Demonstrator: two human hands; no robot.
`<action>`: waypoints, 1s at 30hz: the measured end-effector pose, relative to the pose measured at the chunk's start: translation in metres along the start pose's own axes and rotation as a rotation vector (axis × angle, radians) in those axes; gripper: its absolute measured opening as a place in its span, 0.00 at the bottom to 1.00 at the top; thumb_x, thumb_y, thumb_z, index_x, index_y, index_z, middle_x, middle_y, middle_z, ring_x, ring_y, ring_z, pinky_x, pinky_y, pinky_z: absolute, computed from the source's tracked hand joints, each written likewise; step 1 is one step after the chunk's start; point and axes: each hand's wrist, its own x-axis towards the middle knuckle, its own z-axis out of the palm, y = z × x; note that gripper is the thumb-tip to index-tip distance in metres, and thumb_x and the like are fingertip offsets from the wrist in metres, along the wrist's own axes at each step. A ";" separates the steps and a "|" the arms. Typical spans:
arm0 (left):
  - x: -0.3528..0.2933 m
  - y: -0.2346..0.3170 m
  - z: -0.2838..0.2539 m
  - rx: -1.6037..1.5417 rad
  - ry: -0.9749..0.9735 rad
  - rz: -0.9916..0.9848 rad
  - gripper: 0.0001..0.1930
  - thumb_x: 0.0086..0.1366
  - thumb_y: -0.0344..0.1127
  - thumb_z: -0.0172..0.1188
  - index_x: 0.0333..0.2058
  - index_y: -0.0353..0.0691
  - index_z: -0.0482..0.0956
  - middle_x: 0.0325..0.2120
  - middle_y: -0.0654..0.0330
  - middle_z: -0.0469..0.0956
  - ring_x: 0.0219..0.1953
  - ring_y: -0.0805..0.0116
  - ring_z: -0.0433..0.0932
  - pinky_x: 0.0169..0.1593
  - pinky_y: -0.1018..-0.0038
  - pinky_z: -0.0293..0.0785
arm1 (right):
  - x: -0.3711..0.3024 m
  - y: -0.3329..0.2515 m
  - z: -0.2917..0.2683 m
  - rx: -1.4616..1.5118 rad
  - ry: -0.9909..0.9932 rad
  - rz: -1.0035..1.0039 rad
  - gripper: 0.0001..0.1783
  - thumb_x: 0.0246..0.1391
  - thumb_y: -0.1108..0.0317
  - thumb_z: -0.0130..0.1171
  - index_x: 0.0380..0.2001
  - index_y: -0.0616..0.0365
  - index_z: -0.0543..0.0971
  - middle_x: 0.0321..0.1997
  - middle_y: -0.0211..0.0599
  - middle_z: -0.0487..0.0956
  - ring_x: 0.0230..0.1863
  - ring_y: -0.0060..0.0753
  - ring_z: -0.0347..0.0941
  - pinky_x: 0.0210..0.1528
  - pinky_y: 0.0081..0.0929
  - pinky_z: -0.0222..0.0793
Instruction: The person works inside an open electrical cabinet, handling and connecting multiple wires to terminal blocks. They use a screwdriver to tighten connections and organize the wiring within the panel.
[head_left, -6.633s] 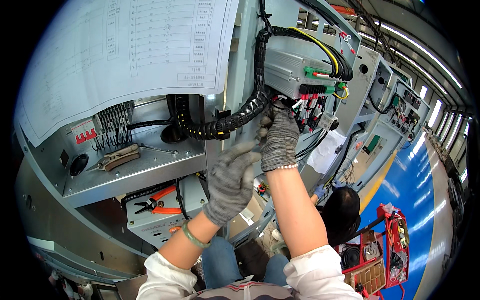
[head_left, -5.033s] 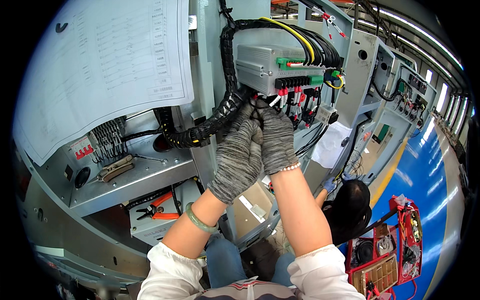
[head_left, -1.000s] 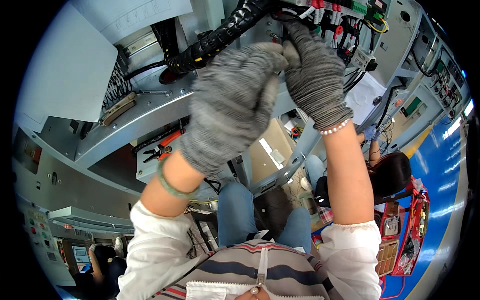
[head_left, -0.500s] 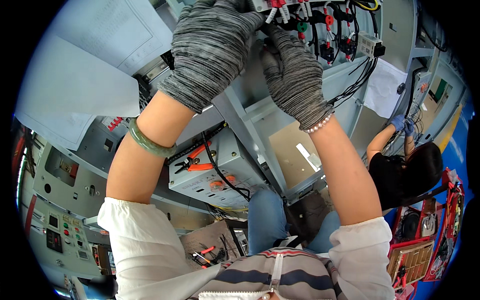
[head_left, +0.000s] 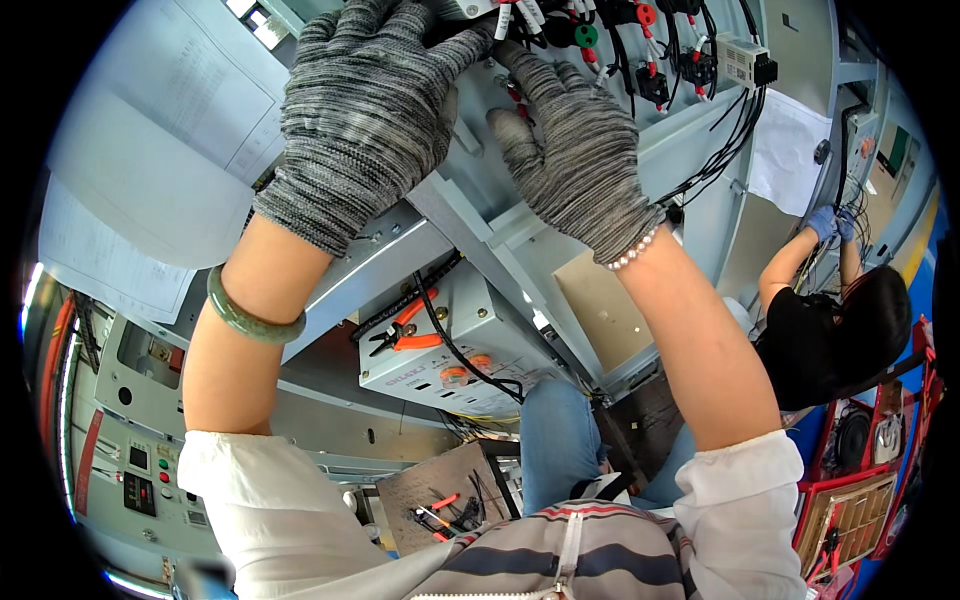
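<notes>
My left hand (head_left: 370, 125), in a grey striped knit glove, lies back-up at the top of the picture. Its fingers look spread, and its thumb reaches toward a white wired device (head_left: 462, 8) at the upper edge. What lies beneath the palm is hidden. My right hand (head_left: 580, 150), gloved alike, is beside the same device. Its index finger points up toward the left thumb, while its own thumb stands apart. Red wire ends (head_left: 514, 92) show in that gap, seemingly behind it. Right of the fingers are a green round part (head_left: 585, 37) and black wired blocks (head_left: 652, 86).
Large paper sheets (head_left: 150, 150) hang at left. Orange-handled pliers (head_left: 410, 325) rest on a grey metal box (head_left: 470, 350) below my hands. A black cable bundle (head_left: 700, 170) hangs at right. Another person (head_left: 840, 340) works there, beside red tool boxes (head_left: 850, 500).
The view has shifted a little. My left hand has moved left, with its fingers more spread. The right hand stays near the device, its thumb further from the index finger.
</notes>
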 end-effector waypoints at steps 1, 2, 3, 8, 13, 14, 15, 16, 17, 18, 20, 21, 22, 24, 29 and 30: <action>0.000 0.000 -0.001 0.016 -0.007 0.012 0.21 0.52 0.35 0.56 0.46 0.50 0.80 0.46 0.57 0.76 0.51 0.53 0.70 0.54 0.54 0.63 | 0.000 0.000 0.000 -0.015 -0.003 -0.005 0.26 0.53 0.57 0.59 0.55 0.53 0.73 0.39 0.45 0.78 0.41 0.47 0.76 0.46 0.43 0.72; 0.001 0.000 -0.002 0.031 -0.015 0.024 0.21 0.51 0.34 0.55 0.47 0.50 0.80 0.46 0.56 0.76 0.51 0.52 0.70 0.54 0.54 0.62 | 0.001 0.001 0.000 -0.017 -0.008 0.007 0.26 0.53 0.57 0.59 0.54 0.53 0.73 0.39 0.45 0.79 0.41 0.47 0.76 0.46 0.43 0.72; 0.003 0.000 -0.002 0.016 -0.033 0.020 0.21 0.51 0.34 0.55 0.47 0.50 0.80 0.46 0.56 0.76 0.51 0.52 0.70 0.54 0.54 0.62 | 0.003 0.001 -0.001 -0.019 -0.016 0.017 0.26 0.52 0.57 0.60 0.54 0.53 0.73 0.39 0.45 0.79 0.41 0.47 0.77 0.46 0.43 0.72; 0.003 -0.002 0.001 0.002 -0.034 -0.002 0.22 0.50 0.35 0.56 0.47 0.49 0.80 0.44 0.54 0.76 0.51 0.51 0.71 0.54 0.54 0.62 | 0.002 0.005 0.004 -0.024 0.016 -0.022 0.26 0.51 0.57 0.62 0.53 0.55 0.74 0.39 0.45 0.80 0.41 0.46 0.77 0.46 0.41 0.72; 0.004 -0.008 -0.002 -0.016 -0.077 0.029 0.22 0.47 0.34 0.58 0.44 0.45 0.81 0.41 0.51 0.77 0.49 0.50 0.71 0.53 0.55 0.65 | 0.008 -0.009 -0.001 0.025 0.147 -0.028 0.20 0.50 0.62 0.61 0.44 0.61 0.78 0.36 0.50 0.80 0.36 0.52 0.76 0.39 0.46 0.72; 0.005 -0.010 -0.004 -0.035 -0.095 0.025 0.21 0.46 0.34 0.58 0.44 0.45 0.81 0.40 0.51 0.77 0.49 0.50 0.71 0.52 0.55 0.65 | 0.008 -0.008 0.000 0.075 0.109 -0.002 0.22 0.49 0.62 0.60 0.47 0.61 0.76 0.38 0.51 0.80 0.39 0.53 0.75 0.41 0.48 0.71; 0.007 -0.011 -0.004 -0.056 -0.108 0.023 0.21 0.46 0.34 0.59 0.43 0.45 0.82 0.40 0.51 0.77 0.49 0.49 0.71 0.52 0.55 0.65 | 0.008 -0.006 0.000 0.120 0.072 0.023 0.24 0.49 0.63 0.59 0.49 0.60 0.75 0.41 0.51 0.79 0.41 0.55 0.74 0.44 0.50 0.70; 0.009 -0.012 -0.004 -0.078 -0.121 0.021 0.21 0.46 0.34 0.59 0.42 0.44 0.82 0.39 0.51 0.77 0.48 0.49 0.71 0.52 0.55 0.66 | 0.008 -0.005 0.001 0.166 0.036 0.049 0.26 0.48 0.64 0.58 0.52 0.60 0.73 0.43 0.52 0.78 0.43 0.57 0.73 0.47 0.52 0.69; 0.009 -0.012 -0.004 -0.094 -0.078 0.036 0.19 0.46 0.34 0.59 0.40 0.44 0.82 0.37 0.51 0.77 0.47 0.49 0.71 0.51 0.56 0.67 | 0.008 -0.005 0.001 0.156 0.085 0.048 0.24 0.49 0.63 0.57 0.50 0.61 0.74 0.42 0.51 0.79 0.42 0.56 0.74 0.45 0.51 0.70; 0.009 -0.013 -0.003 -0.089 -0.065 0.045 0.18 0.47 0.35 0.59 0.40 0.44 0.82 0.37 0.51 0.77 0.46 0.49 0.72 0.51 0.56 0.67 | 0.009 -0.010 0.002 0.150 0.131 0.048 0.23 0.50 0.63 0.57 0.49 0.61 0.76 0.40 0.51 0.79 0.40 0.55 0.75 0.44 0.49 0.71; 0.009 -0.013 0.002 -0.082 -0.034 0.064 0.18 0.48 0.35 0.58 0.41 0.43 0.82 0.36 0.51 0.77 0.45 0.49 0.72 0.50 0.56 0.67 | 0.011 -0.013 0.007 0.251 0.184 0.150 0.20 0.51 0.63 0.57 0.46 0.63 0.78 0.36 0.50 0.80 0.37 0.52 0.77 0.41 0.44 0.73; 0.009 -0.011 0.005 -0.100 -0.002 0.054 0.17 0.50 0.35 0.58 0.41 0.43 0.82 0.35 0.50 0.77 0.44 0.49 0.73 0.51 0.56 0.68 | 0.016 -0.014 0.010 0.355 0.191 0.249 0.19 0.52 0.63 0.58 0.44 0.64 0.79 0.34 0.50 0.80 0.35 0.51 0.78 0.40 0.42 0.73; 0.011 -0.007 0.009 -0.122 0.031 0.044 0.17 0.51 0.35 0.58 0.42 0.43 0.82 0.35 0.50 0.78 0.43 0.49 0.74 0.51 0.56 0.69 | 0.020 -0.015 0.013 0.455 0.199 0.349 0.17 0.53 0.63 0.58 0.41 0.65 0.80 0.32 0.50 0.81 0.33 0.49 0.78 0.39 0.39 0.74; 0.012 -0.012 0.006 -0.163 0.024 0.086 0.18 0.52 0.35 0.58 0.43 0.44 0.82 0.35 0.50 0.78 0.43 0.49 0.74 0.51 0.57 0.70 | 0.022 -0.025 0.015 0.449 0.299 0.442 0.12 0.53 0.67 0.60 0.36 0.66 0.82 0.29 0.48 0.82 0.29 0.40 0.80 0.36 0.31 0.74; 0.007 -0.019 0.006 -0.177 0.087 0.114 0.18 0.53 0.36 0.57 0.44 0.42 0.82 0.34 0.48 0.79 0.43 0.49 0.75 0.52 0.59 0.72 | 0.024 -0.020 0.039 0.456 0.401 0.461 0.11 0.52 0.70 0.62 0.36 0.67 0.82 0.30 0.44 0.83 0.28 0.31 0.79 0.34 0.26 0.73; 0.007 -0.019 0.009 -0.150 0.088 0.103 0.18 0.53 0.36 0.57 0.44 0.42 0.82 0.34 0.48 0.79 0.43 0.49 0.75 0.52 0.59 0.72 | 0.026 -0.019 0.039 0.379 0.425 0.420 0.11 0.52 0.70 0.62 0.36 0.67 0.82 0.29 0.44 0.82 0.28 0.30 0.79 0.34 0.25 0.73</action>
